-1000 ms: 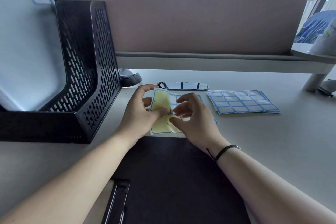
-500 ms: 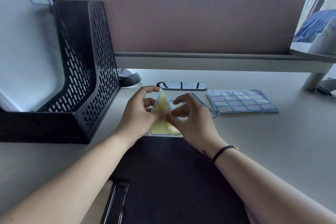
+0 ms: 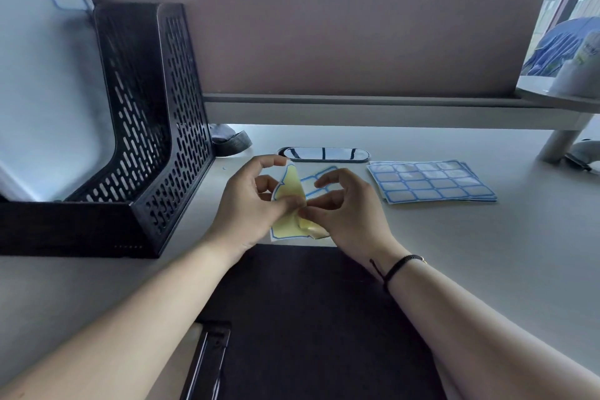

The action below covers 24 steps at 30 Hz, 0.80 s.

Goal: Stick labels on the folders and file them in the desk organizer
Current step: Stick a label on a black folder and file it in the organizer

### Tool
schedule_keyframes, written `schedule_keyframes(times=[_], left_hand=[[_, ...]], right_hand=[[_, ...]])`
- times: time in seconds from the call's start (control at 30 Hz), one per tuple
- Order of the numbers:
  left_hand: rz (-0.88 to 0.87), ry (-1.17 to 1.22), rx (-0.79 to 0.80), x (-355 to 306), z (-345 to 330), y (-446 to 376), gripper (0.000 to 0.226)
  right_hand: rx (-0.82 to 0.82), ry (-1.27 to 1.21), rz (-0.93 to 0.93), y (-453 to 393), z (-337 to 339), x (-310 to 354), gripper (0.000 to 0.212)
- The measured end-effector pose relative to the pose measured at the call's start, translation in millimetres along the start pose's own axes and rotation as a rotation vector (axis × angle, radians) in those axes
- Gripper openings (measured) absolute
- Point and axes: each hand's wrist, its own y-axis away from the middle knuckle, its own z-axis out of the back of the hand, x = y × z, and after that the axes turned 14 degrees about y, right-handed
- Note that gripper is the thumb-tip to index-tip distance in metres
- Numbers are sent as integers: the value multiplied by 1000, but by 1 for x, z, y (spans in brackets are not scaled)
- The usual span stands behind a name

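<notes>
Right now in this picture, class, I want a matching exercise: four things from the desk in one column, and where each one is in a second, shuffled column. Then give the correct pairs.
Things
1. label sheet stack
2. black folder
3. curled label sheet
4. white folder

Places
A. standing in the black mesh organizer
B. pinched between left hand and right hand
C. flat on the desk, to the right of both hands
D. flat on the desk, under the forearms

Pairs: 1-C, 2-D, 3-B, 4-A
</notes>
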Motion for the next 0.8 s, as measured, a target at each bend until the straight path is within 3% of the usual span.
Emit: schedule_keyframes(times=[0.37, 0.57, 0.8], left_hand=[[-14, 11, -20, -1, 1, 0, 59], [-10, -8, -37, -1, 1, 1, 79], [3, 15, -11, -3, 0, 3, 85]], right_hand=[[-16, -46, -6, -3, 2, -6, 31], [-47, -40, -3, -3, 1, -7, 27], [-23, 14, 39, -3, -1, -8, 30]])
